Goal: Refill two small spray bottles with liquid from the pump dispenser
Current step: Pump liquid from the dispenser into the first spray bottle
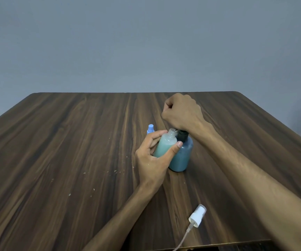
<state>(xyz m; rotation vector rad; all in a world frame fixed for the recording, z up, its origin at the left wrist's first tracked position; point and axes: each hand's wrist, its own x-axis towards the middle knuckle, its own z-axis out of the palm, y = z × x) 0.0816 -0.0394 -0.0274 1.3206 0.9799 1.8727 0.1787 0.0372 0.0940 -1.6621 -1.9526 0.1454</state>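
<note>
Between the hands, the uncapped spray bottle (165, 144) tilts against the pump dispenser (181, 154), gripped by the left hand (153, 158). Right hand (181, 111), fisted, presses the pump. Behind the left hand stands a blue-capped bottle (150, 129); near the forearms on the tabletop (73, 142) lies a white sprayer (196, 217).

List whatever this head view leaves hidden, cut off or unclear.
- Pump dispenser: its pump head is covered by the right hand.
- Second spray bottle: only its blue top shows behind the left hand.
- White sprayer cap: its tube runs off the bottom edge.
</note>
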